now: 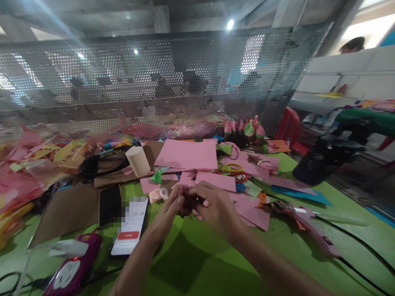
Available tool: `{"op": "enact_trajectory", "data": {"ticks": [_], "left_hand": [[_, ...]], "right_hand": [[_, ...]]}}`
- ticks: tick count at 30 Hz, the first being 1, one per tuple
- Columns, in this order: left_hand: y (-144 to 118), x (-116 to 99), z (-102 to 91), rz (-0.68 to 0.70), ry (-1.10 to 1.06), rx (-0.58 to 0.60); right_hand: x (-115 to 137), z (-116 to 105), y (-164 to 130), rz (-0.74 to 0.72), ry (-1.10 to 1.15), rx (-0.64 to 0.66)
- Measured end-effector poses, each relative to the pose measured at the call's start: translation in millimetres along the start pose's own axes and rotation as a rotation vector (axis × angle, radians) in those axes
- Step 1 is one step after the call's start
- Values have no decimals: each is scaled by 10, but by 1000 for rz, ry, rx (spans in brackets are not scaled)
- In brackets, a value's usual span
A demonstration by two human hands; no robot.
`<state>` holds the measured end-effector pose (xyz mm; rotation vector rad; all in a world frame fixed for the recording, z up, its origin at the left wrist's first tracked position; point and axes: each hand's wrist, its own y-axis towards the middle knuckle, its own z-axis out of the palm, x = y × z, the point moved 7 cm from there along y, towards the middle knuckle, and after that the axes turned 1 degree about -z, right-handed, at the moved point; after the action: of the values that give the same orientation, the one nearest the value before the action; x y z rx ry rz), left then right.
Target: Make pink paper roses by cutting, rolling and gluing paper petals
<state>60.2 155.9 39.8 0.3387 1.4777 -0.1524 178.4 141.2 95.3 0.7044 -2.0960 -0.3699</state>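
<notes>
My left hand (168, 216) and my right hand (216, 205) meet above the green table (216, 263). Together they pinch a small dark red folded paper piece (186, 201) between the fingertips. The piece is mostly hidden by my fingers. Just beyond my hands lie pink paper sheets (188, 155) and pink offcuts (253, 211).
Two phones (131, 226) lie at the left, beside a purple power strip (72, 269). A cream paper cup (138, 160) lies on brown card. A pink glue gun (308, 226) with a cable sits right. Finished paper cones (248, 130) stand at the back, before a perforated metal screen (138, 82).
</notes>
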Motion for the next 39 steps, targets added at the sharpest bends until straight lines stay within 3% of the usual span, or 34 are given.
{"op": "enact_trajectory", "data": {"ticks": [6,12,23,34,39], "left_hand": [[-43,-2,-12,-32,28,15],[-45,-21,-6,-9,8,22],[14,36,-8,16,13,10],[-24,-51,25,31,-68,14],[-40,-86,-9,43,-68,-13]], "right_hand": [[149,-7,19,-3,-13,41],[121,-21,6,82,-13,26],[270,-38,40,-98,-29,166],[152,-36,27,-160,-103,110],[87,-82,56,-121,-49,92]]}}
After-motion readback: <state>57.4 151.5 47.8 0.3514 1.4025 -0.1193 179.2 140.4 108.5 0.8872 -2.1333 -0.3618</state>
